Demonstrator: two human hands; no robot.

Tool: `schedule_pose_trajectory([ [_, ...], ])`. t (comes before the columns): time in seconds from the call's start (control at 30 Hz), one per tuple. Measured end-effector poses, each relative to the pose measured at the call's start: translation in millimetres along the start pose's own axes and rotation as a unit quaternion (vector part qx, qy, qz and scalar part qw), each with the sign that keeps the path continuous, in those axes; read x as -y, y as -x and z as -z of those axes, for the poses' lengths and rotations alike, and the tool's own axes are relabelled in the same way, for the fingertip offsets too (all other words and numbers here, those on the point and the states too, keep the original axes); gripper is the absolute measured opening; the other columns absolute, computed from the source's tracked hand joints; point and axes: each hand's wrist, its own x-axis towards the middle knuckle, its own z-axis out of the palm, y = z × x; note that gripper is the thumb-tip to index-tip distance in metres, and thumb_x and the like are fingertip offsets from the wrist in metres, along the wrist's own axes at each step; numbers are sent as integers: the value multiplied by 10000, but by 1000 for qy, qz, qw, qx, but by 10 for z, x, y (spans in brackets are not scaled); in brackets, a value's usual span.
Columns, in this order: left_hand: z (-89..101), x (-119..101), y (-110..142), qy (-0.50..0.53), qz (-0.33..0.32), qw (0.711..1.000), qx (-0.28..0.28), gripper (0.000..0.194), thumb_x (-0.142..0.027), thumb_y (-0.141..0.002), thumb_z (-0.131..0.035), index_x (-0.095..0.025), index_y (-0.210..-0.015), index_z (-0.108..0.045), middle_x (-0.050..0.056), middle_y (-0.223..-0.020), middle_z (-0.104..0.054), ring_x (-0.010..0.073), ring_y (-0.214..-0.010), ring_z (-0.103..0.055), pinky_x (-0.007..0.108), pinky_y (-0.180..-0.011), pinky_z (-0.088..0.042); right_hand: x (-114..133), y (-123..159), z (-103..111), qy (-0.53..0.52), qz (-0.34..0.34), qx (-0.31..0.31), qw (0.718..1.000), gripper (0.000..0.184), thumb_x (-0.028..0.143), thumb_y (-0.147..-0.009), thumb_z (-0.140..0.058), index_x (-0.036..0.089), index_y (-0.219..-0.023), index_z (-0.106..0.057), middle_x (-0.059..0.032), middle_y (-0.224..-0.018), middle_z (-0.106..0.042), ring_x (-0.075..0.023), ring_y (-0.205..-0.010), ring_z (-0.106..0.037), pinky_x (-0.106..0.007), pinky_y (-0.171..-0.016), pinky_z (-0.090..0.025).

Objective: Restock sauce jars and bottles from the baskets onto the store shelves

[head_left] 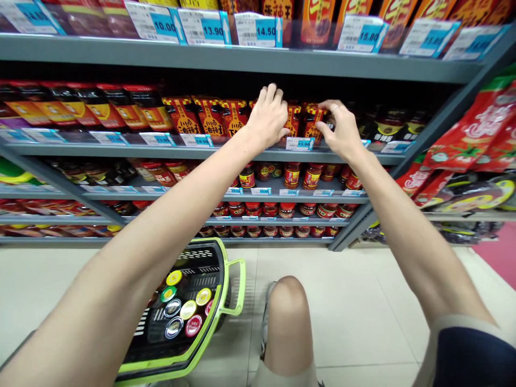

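In the head view, my left hand (269, 117) is at the front of the middle shelf. Its fingers point up and are slightly apart, with the thumb close to a jar with an orange-red label (293, 121). To its right, my right hand (342, 128) curves its thumb and fingers around the side of a similar chili sauce jar (313, 122) with a yellow-checked top. That jar still stands in the row. More jars of this kind (209, 117) line the shelf left of my left hand, which partly hides the row.
A black shopping basket with a green rim (221, 314) stands on the floor at lower left, holding several lidded jars (187, 309). Price tags (300, 143) line the shelf edge. An upper shelf (242, 58) overhangs the jars. Red packets (467, 137) hang at right.
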Motion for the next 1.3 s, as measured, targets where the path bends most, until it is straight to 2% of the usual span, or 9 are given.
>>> schedule_pose_trajectory([
  [0.2, 97, -187, 419, -38, -6, 999, 18, 655, -441, -845, -857, -232, -1415, -609, 151, -1599, -513, 454, -1650, -281, 658, -1353, -298, 422, 146, 230, 21, -10, -41, 999, 608, 627, -1078, -483, 281, -1570, -574, -148, -1575, -638, -361, -1528, -531, -649, -1323, -377],
  [0.3, 364, -193, 1399, -57, 47, 996, 43, 393, -449, -1034, -607, -285, -1391, -638, 78, -1542, -581, 383, -1608, -412, 676, -1276, -386, 1038, 643, 166, 12, 2, -171, 985, 517, 555, -1120, -413, 355, -1552, -616, -91, -1536, -671, -338, -1494, -573, -636, -1267, -431],
  [0.4, 741, -41, 2901, -66, 144, 986, 57, 311, -413, -1055, -543, -287, -1283, -712, 83, -1411, -702, 347, -1465, -582, 633, -1239, -451, 1823, 1371, -261, -82, -45, -167, 981, 387, 533, -1074, -496, 571, -1421, -664, 12, -1434, -730, -345, -1356, -679, -641, -1161, -506],
  [0.5, 1205, 264, 4474, -107, 324, 936, 92, 298, -381, -1050, -511, -242, -1119, -765, 117, -1205, -800, 314, -1211, -722, 507, -1155, -530, 2629, 2040, -1117, -235, -48, 68, 968, 379, 380, -1051, -565, 492, -1386, -702, -58, -1278, -783, -363, -1223, -744, -651, -1110, -581],
  [0.67, 2020, 855, 6073, -137, 575, 802, 84, 272, -328, -998, -525, -216, -1000, -772, 102, -996, -854, 279, -965, -783, 388, -949, -591, 3721, 2548, -3044, -208, 108, 538, 810, 400, 287, -1086, -460, 192, -1392, -700, -169, -1376, -744, -341, -1275, -731, -537, -1145, -588],
  [0.8, 2478, 1018, 6542, -154, 600, 785, 1, 269, -354, -982, -584, -223, -1114, -778, 101, -1023, -862, 283, -979, -787, 392, -945, -589, 4473, 2796, -4320, -94, 142, 688, 706, 350, 218, -1076, -493, 113, -1331, -710, -222, -1379, -740, -343, -1290, -728, -449, -1120, -580],
  [0.97, 2722, 955, 6937, -107, 622, 774, -59, 199, -382, -954, -666, -256, -1041, -794, 88, -919, -850, 312, -928, -789, 439, -918, -616, 5259, 3266, -5286, -62, 123, 730, 670, 378, 260, -1084, -519, 86, -1387, -664, -255, -1463, -695, -347, -1327, -708, -430, -1120, -558],
  [1.1, 2817, 869, 7000, -72, 610, 782, -105, 165, -332, -942, -691, -241, -1023, -803, 78, -898, -837, 304, -894, -776, 480, -934, -628, 5449, 3610, -5537, -59, 97, 762, 637, 680, 361, -1057, -611, 52, -1633, -426, -296, -1592, -585, -361, -1417, -655, -410, -1154, -525],
  [1.3, 2865, 700, 6779, -25, 601, 794, -92, 185, -208, -948, -635, -179, -1039, -794, 100, -923, -833, 274, -854, -775, 448, -852, -631, 5198, 3847, -5255, -45, 82, 793, 602, 1174, 554, -885, -840, 163, -1766, -170, -244, -1615, -595, -375, -1443, -642, -418, -1167, -504],
])
